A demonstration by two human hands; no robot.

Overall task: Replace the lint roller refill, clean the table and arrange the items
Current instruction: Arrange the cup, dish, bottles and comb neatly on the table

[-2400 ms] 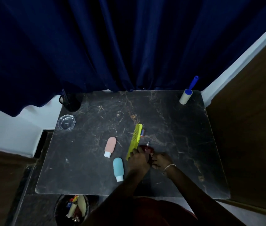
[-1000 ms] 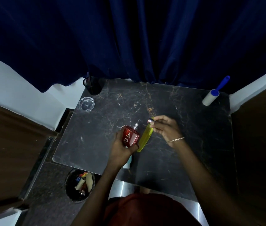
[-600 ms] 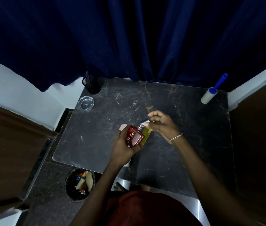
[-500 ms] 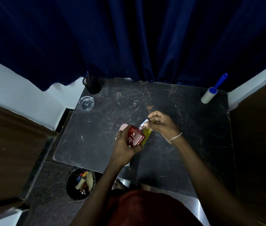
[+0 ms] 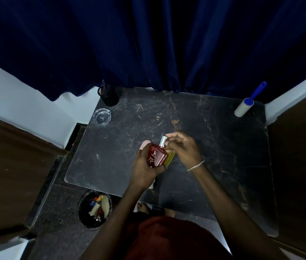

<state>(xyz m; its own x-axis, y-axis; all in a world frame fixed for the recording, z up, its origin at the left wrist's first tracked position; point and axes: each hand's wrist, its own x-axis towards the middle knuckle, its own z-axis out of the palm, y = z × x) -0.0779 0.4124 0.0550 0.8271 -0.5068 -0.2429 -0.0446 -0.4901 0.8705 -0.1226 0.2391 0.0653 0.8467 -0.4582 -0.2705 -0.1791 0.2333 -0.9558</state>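
Red perfume bottle [image 5: 156, 156], neck tilted up-right: clasped in left hand [image 5: 144, 169], right hand [image 5: 183, 148] fingertips pinching its silver cap [image 5: 163, 139].

We reach both bare arms forward from the bottom of the view, and the hands meet over the middle of the table. Our left hand [image 5: 144, 166] lies palm up toward twelve o'clock, fingers curled round the body of a red perfume bottle [image 5: 156, 155], thumb along its lower edge. Our right hand [image 5: 183, 150] comes in from five o'clock, wrist bent, knuckles up, with thumb and forefinger pinched on the bottle's silver top and the other fingers loosely curled beside them. A thin chain bracelet [image 5: 195, 166] circles the right wrist. The left forearm runs up from six o'clock, the right from five.
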